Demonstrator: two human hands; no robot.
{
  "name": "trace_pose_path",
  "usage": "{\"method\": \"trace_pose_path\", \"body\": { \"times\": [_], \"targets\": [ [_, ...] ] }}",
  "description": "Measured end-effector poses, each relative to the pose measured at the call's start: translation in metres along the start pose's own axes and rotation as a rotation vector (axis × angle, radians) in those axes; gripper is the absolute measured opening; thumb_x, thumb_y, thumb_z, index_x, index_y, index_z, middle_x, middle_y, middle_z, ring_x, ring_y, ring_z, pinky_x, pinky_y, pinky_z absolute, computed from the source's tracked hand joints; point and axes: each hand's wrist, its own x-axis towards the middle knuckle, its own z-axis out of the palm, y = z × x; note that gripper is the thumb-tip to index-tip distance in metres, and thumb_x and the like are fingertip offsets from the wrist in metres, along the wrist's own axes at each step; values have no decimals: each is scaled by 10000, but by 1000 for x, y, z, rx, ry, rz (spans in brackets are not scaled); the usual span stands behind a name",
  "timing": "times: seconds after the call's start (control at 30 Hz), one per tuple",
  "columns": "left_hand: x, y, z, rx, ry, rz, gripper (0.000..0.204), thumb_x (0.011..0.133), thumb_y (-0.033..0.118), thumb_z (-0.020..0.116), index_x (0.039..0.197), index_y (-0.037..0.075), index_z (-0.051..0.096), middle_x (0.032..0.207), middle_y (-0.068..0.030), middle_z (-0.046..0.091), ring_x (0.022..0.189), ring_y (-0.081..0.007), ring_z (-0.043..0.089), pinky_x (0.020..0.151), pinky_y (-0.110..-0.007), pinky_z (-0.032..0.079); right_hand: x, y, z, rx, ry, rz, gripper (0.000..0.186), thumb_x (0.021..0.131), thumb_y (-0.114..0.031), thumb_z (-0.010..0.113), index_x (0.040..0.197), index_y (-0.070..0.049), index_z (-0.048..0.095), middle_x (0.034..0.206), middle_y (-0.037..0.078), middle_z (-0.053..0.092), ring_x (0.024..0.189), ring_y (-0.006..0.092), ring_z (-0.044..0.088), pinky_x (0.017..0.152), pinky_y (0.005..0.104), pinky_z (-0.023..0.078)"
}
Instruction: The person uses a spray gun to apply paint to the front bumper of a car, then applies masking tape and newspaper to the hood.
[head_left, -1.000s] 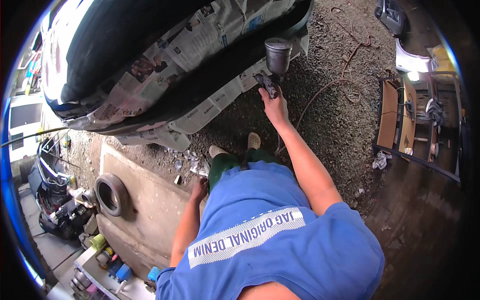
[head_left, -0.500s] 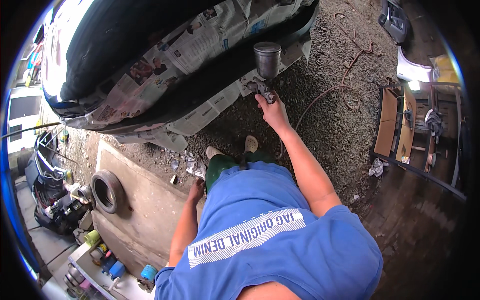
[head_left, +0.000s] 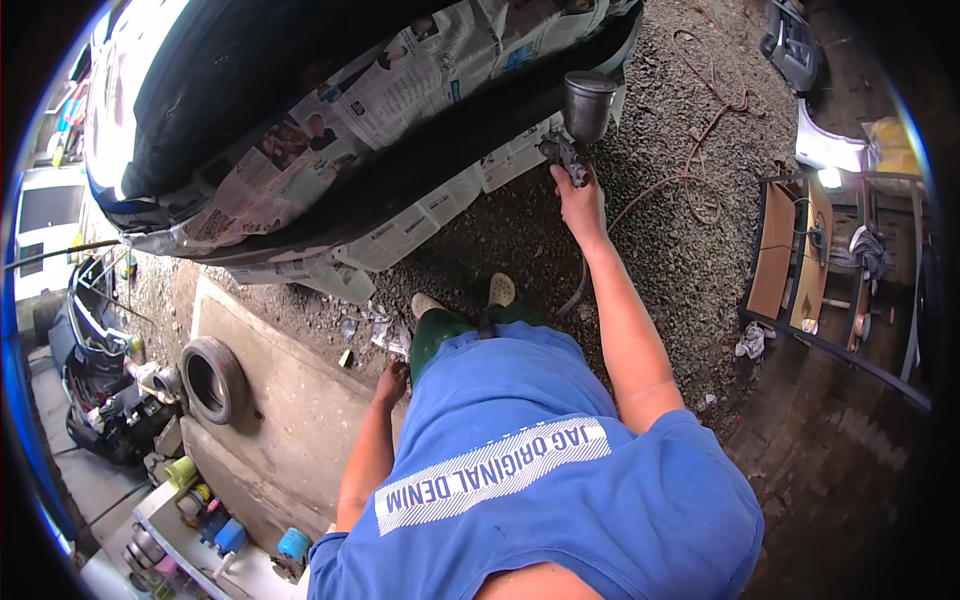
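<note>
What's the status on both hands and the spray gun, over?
Right hand gripping spray gun. Left hand low, nothing visibly held. Hose loops across gravel, right.

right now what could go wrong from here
The hose looping over the gravel right of the shoes might be a trip hazard. The spray gun in the right hand appears close to the lower newspaper strip; depth is hard to judge, but a swing could perhaps brush or tear it.

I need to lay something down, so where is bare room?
Concrete slab, between the tire and the left hand, looks bare; so does gravel between the hose and the crumpled white scrap. The white table, lower left, is crowded with containers.
</note>
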Motion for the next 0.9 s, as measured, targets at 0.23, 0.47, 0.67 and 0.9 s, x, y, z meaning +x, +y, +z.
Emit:
{"method": "trace_pose_path", "body": {
  "times": [0.23,0.47,0.67,0.9],
  "targets": [
    [-1,5,1,8,37,-53,320,979,263,530,1171,39,652,1112,-198,699,1077,-376,653,888,-437,505,25,14,-9,39,75,51,406,939,-421,674,1086,-49,605,736,79,649,639,234,632,582,369,473],
    [6,-16,7,-134,29,-32,327,970,264,540,1168,32,656,1099,-192,705,1074,-356,659,891,-415,503,28,4,-21,169,114,84,397,948,-388,679,1093,-26,603,779,44,654,478,103,541,426,274,436],
    [3,-17,8,-138,48,-46,333,970,249,552,1193,22,650,1122,-190,704,1090,-332,662,910,-397,501,41,19,-20,68,165,87,407,951,-386,682,1114,-24,592,810,33,651,557,120,559,485,290,454],
    [-9,7,1,-48,38,-68,341,972,246,558,1214,24,650,1168,-185,701,1124,-321,655,936,-394,499,47,35,-8,162,208,-174,387,954,-346,695,1129,-20,582,791,30,614,691,136,564,644,326,467]
  ]
}}
